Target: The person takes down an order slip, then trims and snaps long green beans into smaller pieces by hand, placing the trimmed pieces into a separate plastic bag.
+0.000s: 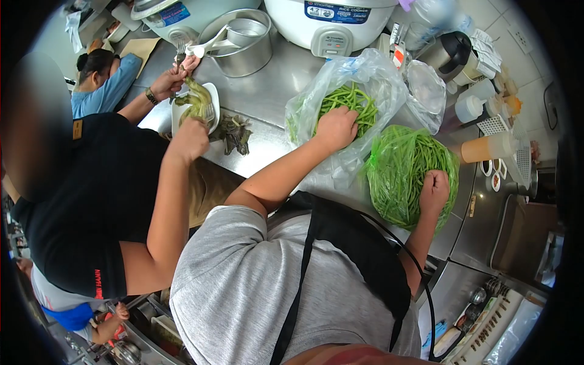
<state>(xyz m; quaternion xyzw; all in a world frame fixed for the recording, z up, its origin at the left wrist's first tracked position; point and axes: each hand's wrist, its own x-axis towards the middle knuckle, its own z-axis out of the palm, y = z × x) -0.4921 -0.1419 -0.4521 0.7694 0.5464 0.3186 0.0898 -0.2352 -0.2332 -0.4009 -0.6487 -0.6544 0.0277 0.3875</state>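
Observation:
My left hand (337,128) reaches into an open clear plastic bag (310,91), its fingers curled down over the cut green beans (350,100) inside. To the right, a green-tinted plastic bag (383,182) is full of long, thin green beans (410,161). My right hand (435,190) is closed at the right side of that bag, knuckles up, against the beans. What sits within its fingers is hidden. The two bags stand side by side on the steel counter, their edges close together.
On my left, a co-worker holds forks to a peeled eggplant (198,100) on a white plate (214,97), dark peels (234,134) beside it. Rice cookers (340,33), a metal pot (252,61) and a thermal jug (447,55) stand behind. Sauce bottles (486,148) line the right.

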